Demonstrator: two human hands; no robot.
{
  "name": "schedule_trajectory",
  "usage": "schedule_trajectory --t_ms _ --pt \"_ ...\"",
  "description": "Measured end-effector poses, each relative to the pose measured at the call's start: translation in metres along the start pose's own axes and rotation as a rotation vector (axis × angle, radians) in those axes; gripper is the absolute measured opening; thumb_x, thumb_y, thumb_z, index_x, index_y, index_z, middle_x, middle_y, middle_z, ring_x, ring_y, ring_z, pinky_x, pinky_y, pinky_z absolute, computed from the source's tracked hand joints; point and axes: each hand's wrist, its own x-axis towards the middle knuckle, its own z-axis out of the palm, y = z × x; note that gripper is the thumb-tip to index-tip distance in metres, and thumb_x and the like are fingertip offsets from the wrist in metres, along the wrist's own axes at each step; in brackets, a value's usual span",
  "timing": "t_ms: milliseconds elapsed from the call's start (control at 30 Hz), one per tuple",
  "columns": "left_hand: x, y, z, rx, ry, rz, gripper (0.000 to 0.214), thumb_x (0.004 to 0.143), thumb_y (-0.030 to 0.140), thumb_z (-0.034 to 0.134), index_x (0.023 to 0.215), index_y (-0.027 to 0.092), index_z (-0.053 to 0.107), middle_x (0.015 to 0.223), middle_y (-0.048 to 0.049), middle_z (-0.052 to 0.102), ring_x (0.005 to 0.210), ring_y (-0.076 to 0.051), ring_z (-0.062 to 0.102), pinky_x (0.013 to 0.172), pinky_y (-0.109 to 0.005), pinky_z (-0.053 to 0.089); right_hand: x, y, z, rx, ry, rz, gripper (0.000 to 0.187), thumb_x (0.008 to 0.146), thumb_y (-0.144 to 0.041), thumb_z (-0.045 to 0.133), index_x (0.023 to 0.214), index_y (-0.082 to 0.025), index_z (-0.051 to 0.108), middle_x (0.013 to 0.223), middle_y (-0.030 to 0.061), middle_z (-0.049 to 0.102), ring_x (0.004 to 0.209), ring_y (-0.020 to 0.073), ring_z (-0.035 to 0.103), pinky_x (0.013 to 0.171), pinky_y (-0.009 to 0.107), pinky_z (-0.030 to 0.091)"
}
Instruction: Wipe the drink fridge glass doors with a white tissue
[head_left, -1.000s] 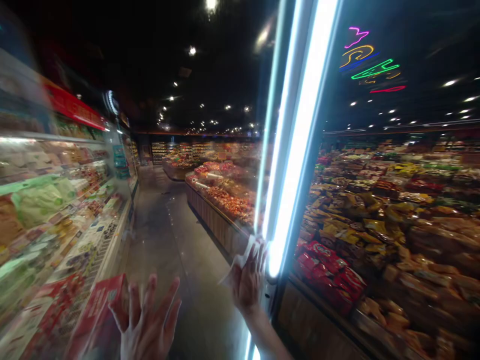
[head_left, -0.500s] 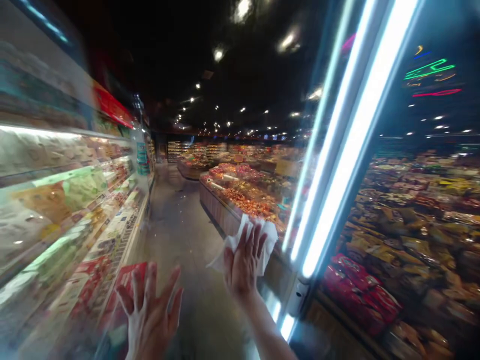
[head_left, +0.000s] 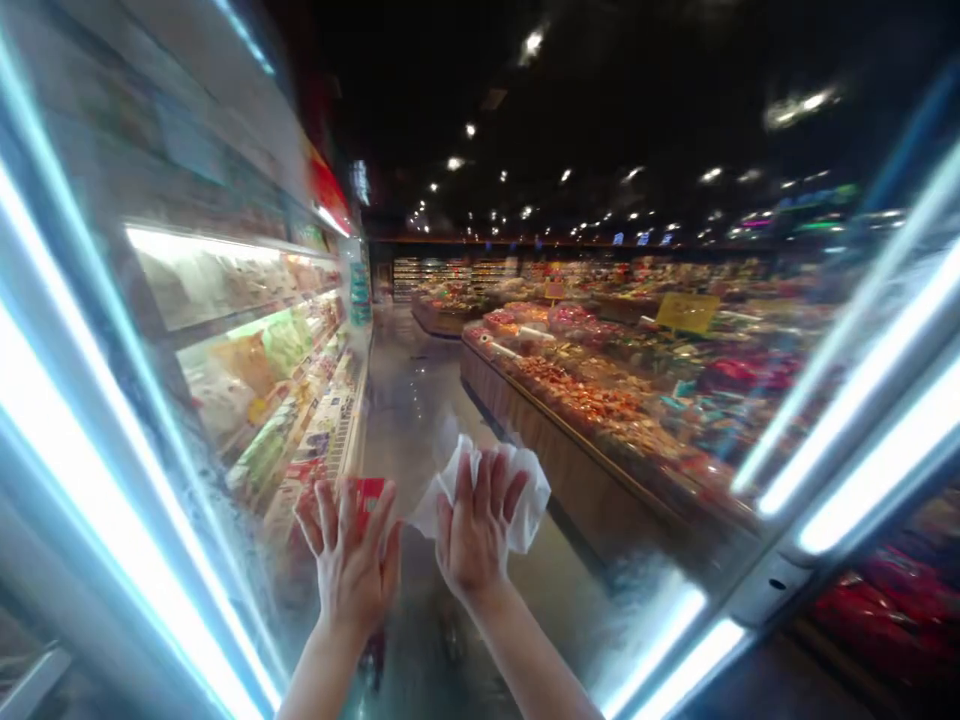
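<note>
The right hand [head_left: 476, 530], open with fingers spread, presses a crumpled white wipe [head_left: 529, 510] against a glass pane [head_left: 420, 400]. The palm hides much of the wipe, which shows no clear long axis. The left hand [head_left: 349, 555], open and empty, lies flat on the pane, partly hiding a red pack [head_left: 369, 497] behind it. Lit door frames [head_left: 97, 430] bound the pane on both sides, with open glass between.
</note>
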Motion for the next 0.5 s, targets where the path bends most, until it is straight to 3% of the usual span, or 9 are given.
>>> schedule_trajectory --t_ms 167,233,300,400,500 --pt "-0.015 -0.056 -0.020 0.040 0.013 0.028 0.089 0.089 0.016 0.065 0.161 0.042 0.019 0.176 0.0025 0.002 0.162 -0.030 -0.004 0.132 -0.062 -0.001 -0.066 -0.060 0.023 -0.033 -0.072 -0.078 0.078 0.097 -0.008 0.041 0.167 -0.011 0.007 0.175 0.0075 -0.003 0.162 0.0263 -0.002 0.132 0.047 -0.003" --pt "-0.020 -0.075 -0.026 0.037 0.007 0.035 0.089 0.089 0.013 0.064 0.162 0.041 0.019 0.176 0.0020 -0.001 0.162 -0.029 -0.006 0.131 -0.063 -0.003 -0.063 -0.082 0.032 -0.036 -0.078 -0.055 0.078 0.097 -0.009 0.041 0.167 -0.013 0.008 0.175 0.0079 0.003 0.162 0.0254 -0.002 0.132 0.048 -0.002" --pt "-0.023 -0.091 -0.031 0.032 0.003 0.030 0.089 0.089 0.013 0.063 0.162 0.041 0.019 0.176 0.0005 -0.003 0.162 -0.030 -0.008 0.130 -0.065 -0.005 -0.037 -0.101 0.042 -0.024 -0.079 -0.024 0.076 0.098 -0.014 0.044 0.167 -0.016 0.013 0.174 0.0100 0.018 0.162 0.0267 -0.002 0.131 0.055 -0.001" --pt "-0.029 -0.111 -0.035 0.040 0.001 0.016 0.090 0.088 0.013 0.063 0.162 0.041 0.020 0.176 -0.0011 -0.003 0.162 -0.032 -0.008 0.128 -0.068 -0.005 -0.013 -0.121 0.055 0.000 -0.110 -0.038 0.066 0.097 -0.024 0.052 0.161 -0.020 0.037 0.166 0.0116 0.039 0.163 0.0296 0.000 0.128 0.063 0.000" --pt "-0.039 -0.126 -0.037 0.048 0.002 0.008 0.092 0.088 0.010 0.062 0.162 0.042 0.019 0.176 -0.0010 -0.003 0.161 -0.034 -0.009 0.128 -0.071 0.002 -0.051 -0.132 0.063 0.026 -0.112 -0.086 0.051 0.094 -0.023 0.056 0.146 -0.023 0.058 0.158 0.0079 0.052 0.163 0.0247 0.005 0.131 0.054 0.003"
